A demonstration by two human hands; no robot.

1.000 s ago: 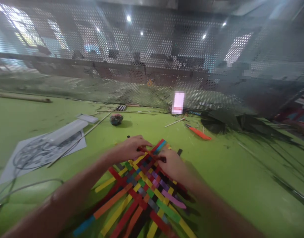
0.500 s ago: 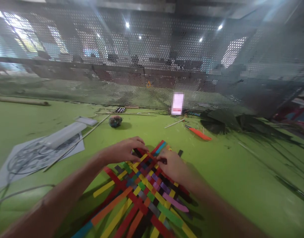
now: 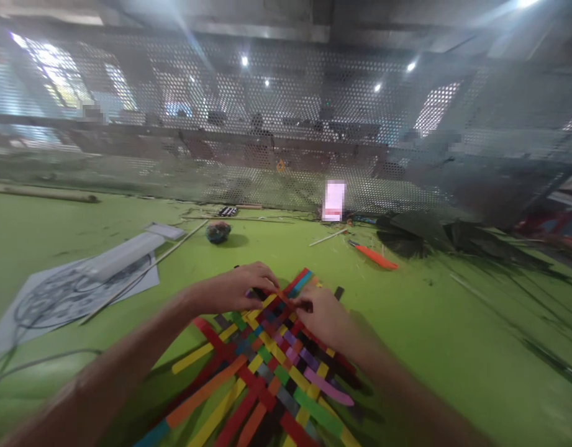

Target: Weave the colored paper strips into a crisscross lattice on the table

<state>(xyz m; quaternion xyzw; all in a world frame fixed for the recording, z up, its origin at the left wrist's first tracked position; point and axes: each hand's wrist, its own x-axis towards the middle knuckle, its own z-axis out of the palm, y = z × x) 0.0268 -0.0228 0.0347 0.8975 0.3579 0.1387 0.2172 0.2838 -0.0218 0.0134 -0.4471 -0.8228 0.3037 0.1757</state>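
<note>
Pinching an orange strip (image 3: 284,297), right hand (image 3: 326,315) grip closed, left hand (image 3: 246,287) grip loosely parted, both over woven strips (image 3: 279,354).

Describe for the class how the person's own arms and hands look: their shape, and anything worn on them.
Both the left hand and right hand are bare and ungloved. The left forearm and right forearm taper towards the wrists, with no sleeve or watch in view. No ring shows on the fingers, though the picture is slightly blurred.

The left hand (image 3: 248,288) and right hand (image 3: 323,315) nearly meet, both curled, the right seemingly pinching.
</note>
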